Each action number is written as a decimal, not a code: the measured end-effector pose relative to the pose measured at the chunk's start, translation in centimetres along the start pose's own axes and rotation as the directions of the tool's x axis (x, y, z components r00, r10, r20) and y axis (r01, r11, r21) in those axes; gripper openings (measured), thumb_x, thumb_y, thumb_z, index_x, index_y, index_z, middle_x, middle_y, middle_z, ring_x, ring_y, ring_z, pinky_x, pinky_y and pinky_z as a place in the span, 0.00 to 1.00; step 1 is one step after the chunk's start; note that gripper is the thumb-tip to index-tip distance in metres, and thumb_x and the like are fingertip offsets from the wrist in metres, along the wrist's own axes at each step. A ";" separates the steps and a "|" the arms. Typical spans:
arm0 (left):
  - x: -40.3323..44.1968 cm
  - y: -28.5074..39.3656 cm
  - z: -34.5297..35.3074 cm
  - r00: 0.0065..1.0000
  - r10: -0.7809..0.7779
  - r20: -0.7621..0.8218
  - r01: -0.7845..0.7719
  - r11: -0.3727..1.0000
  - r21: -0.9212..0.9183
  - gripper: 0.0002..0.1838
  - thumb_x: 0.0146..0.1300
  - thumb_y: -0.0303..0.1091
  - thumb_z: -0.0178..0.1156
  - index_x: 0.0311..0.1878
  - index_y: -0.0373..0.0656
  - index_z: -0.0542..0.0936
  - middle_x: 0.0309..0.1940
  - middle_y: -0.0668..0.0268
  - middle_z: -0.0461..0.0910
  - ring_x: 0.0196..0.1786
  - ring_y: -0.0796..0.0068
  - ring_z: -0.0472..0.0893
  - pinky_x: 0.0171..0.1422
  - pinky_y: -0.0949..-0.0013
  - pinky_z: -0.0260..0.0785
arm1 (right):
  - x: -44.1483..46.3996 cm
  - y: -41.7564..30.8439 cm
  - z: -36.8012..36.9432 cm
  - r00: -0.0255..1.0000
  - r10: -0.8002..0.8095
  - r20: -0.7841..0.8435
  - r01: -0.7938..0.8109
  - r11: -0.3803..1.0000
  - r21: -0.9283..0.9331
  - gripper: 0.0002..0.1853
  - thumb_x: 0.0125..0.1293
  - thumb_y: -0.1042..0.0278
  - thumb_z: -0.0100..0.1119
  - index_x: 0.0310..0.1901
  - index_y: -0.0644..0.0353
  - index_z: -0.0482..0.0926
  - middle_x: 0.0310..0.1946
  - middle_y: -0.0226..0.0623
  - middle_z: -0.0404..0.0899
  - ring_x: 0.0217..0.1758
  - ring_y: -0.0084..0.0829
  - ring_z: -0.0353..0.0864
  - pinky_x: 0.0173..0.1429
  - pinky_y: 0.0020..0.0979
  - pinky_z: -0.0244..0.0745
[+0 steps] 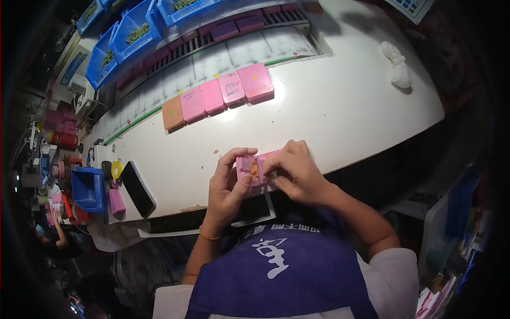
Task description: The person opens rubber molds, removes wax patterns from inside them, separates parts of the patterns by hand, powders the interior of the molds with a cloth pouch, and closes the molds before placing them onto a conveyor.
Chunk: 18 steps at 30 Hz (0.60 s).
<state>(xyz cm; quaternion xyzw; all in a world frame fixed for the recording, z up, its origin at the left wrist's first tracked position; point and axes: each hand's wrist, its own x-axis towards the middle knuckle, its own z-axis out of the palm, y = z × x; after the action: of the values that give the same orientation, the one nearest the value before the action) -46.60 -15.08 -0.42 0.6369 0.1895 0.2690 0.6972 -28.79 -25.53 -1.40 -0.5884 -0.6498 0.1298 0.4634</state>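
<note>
Near the front edge of the table, my left hand (229, 179) holds a small pink rubber mould (245, 164), fingers behind it and thumb across its near side. An orange patch (254, 170) shows in the mould's inner face. My right hand (298, 173) is closed at the mould's right part, fingertips bent down against it. What those fingertips pinch, if anything, is hidden. Farther back, a row of several closed blocks stands on the white table, mostly pink, such as the large pink block (256, 82), with an orange-brown block (172, 112) at the left end.
Blue bins (139, 40) with green pieces stand at the back left, above a slatted rack (284, 17). A black phone (138, 189), a pink block (116, 202) and a blue bin (88, 190) sit at left. A knotted white bag (398, 66) lies far right. Another person's arm (60, 234) shows lower left.
</note>
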 end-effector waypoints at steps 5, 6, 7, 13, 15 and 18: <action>0.0 0.1 0.6 0.999 0.001 -0.033 0.002 0.993 0.118 0.25 0.69 0.28 0.60 0.68 0.35 0.67 0.61 0.57 0.75 0.50 0.74 0.79 0.57 0.70 0.73 | 1.8 -0.6 -2.3 0.813 0.547 0.197 -0.431 0.339 0.836 0.07 0.65 0.76 0.64 0.44 0.58 0.79 0.40 0.31 0.82 0.44 0.23 0.79 0.58 0.26 0.70; 0.1 -0.1 0.7 1.000 -0.003 -0.001 0.003 0.953 0.303 0.26 0.67 0.28 0.62 0.67 0.36 0.69 0.61 0.56 0.75 0.43 0.77 0.80 0.48 0.73 0.75 | 2.4 0.7 -2.3 0.824 0.559 0.091 -0.336 0.354 0.873 0.08 0.67 0.77 0.64 0.46 0.63 0.78 0.42 0.32 0.82 0.48 0.19 0.80 0.57 0.24 0.75; 0.3 -0.4 1.1 0.999 0.039 -0.021 -0.028 0.923 0.384 0.29 0.64 0.30 0.66 0.67 0.37 0.70 0.60 0.55 0.76 0.41 0.74 0.82 0.45 0.72 0.76 | 3.4 1.2 -2.9 0.772 0.632 0.067 -0.330 0.308 0.892 0.11 0.66 0.75 0.65 0.48 0.64 0.78 0.42 0.32 0.82 0.48 0.20 0.80 0.55 0.25 0.75; 1.5 0.5 2.4 0.962 0.229 0.146 -0.258 0.605 0.754 0.41 0.50 0.23 0.73 0.69 0.41 0.69 0.56 0.59 0.74 0.40 0.77 0.79 0.42 0.72 0.75 | 5.8 3.8 -3.4 0.855 0.496 -0.155 -0.488 0.869 0.085 0.21 0.63 0.69 0.68 0.57 0.64 0.75 0.42 0.41 0.82 0.43 0.35 0.83 0.50 0.32 0.76; 1.2 0.6 2.1 0.992 0.078 0.094 -0.120 0.769 0.628 0.41 0.49 0.25 0.73 0.69 0.45 0.69 0.55 0.55 0.73 0.48 0.56 0.81 0.49 0.63 0.78 | 5.4 1.8 -4.2 0.904 0.197 -0.380 -0.306 0.919 -0.250 0.26 0.63 0.66 0.68 0.61 0.64 0.73 0.42 0.43 0.82 0.40 0.41 0.82 0.47 0.35 0.76; 1.0 1.0 1.2 0.996 0.044 0.082 -0.083 0.820 0.566 0.40 0.49 0.22 0.72 0.68 0.43 0.70 0.54 0.55 0.74 0.51 0.57 0.80 0.53 0.64 0.76 | 2.9 -1.8 -4.4 0.769 0.578 0.273 -0.623 0.774 0.113 0.28 0.69 0.60 0.63 0.65 0.65 0.69 0.42 0.42 0.82 0.40 0.33 0.84 0.45 0.32 0.78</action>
<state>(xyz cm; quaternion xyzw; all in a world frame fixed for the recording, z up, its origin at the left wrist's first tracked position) -45.24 -15.32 0.80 0.8300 0.2170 0.2025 0.4723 -26.22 -25.13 3.54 -0.6984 -0.4578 0.4005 0.3771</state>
